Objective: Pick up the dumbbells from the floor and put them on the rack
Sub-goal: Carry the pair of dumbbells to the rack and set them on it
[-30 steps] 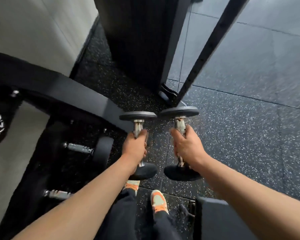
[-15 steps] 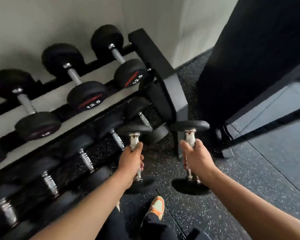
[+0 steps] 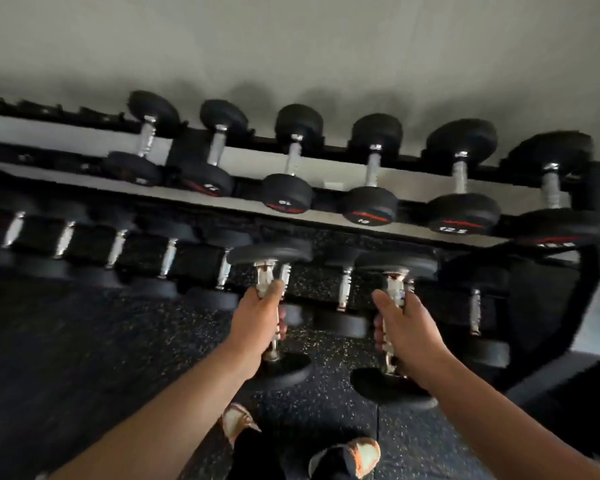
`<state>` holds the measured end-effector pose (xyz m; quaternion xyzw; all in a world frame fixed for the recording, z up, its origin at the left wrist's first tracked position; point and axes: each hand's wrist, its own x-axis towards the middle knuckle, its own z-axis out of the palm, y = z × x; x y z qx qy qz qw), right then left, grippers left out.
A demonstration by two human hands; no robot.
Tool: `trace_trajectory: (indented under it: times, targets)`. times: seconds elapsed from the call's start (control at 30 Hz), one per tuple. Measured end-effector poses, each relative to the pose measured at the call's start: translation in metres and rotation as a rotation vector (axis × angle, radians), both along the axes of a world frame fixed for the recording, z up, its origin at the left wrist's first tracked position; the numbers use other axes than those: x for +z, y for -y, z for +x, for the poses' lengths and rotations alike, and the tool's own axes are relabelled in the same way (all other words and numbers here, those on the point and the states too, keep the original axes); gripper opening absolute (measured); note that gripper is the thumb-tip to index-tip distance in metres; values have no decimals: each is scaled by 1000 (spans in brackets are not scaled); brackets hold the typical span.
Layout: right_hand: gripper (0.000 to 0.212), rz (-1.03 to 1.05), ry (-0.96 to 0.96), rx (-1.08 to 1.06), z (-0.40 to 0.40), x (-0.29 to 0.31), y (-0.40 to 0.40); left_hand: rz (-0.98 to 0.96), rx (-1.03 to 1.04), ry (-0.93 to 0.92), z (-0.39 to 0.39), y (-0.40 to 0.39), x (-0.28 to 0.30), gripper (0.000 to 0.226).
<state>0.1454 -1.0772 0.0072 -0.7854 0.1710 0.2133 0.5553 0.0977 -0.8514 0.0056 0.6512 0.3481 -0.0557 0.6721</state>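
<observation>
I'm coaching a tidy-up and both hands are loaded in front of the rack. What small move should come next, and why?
Probably step in and carry both forward toward the lower shelf. The left hand and right hand each grip a dumbbell, left dumbbell, right dumbbell, held short of the rack over the speckled floor. The top shelf looks full here; blur hides the free slots.

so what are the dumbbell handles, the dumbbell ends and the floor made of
Dumbbell handles: likely chromed steel, bright and mirror-shiny, seemingly ridged above the left hand.
Dumbbell ends: matte black, probably rubber-coated; no glare, rounded edges.
Floor: looks like rubber gym matting, dark with pale speckles, dull finish.
</observation>
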Motion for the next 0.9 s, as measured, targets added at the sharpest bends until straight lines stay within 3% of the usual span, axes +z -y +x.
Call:
trace_trajectory:
  times: [0.43, 0.9]
  targets:
    - [34, 91, 43, 452, -23, 38, -330, 45, 461, -11, -119, -298, 25, 30]
    - [26, 237, 9, 909, -87, 66, -580, 19, 900, -8, -237, -457, 60, 34]
